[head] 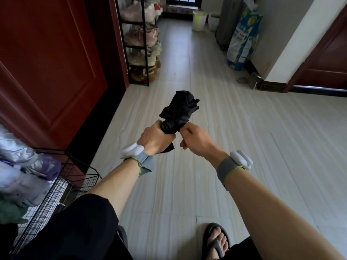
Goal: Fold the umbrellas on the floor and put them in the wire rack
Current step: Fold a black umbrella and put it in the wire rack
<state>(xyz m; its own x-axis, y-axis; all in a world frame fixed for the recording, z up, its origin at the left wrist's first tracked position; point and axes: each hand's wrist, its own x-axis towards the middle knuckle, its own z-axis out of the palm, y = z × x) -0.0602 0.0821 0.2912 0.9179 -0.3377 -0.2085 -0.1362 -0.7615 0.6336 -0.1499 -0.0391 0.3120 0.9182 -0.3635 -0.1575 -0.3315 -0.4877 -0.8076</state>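
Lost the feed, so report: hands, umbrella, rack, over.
Left hand grips bunched black fabric umbrella; right hand pinches its cloth. Umbrella off floor, not racked. Black wire rack lower left, pale bundles inside.

Open lane: pale grey tiled floor [216,128] is bare through the middle, from the near feet towards the far end. Left hand [155,136] and right hand [197,141] hold the crumpled black fabric umbrella [180,109] in mid-air over that lane, free air all round. Black wire rack [84,180] sits near left, beside the dark red wooden door [47,62]. Pale bundled umbrellas [22,175] fill the rack's left part; its right part is open from above. Black metal shoe shelf [139,53] blocks far left. Blue-and-white printed sack [244,38] and white wall corner [293,44] close off far right.
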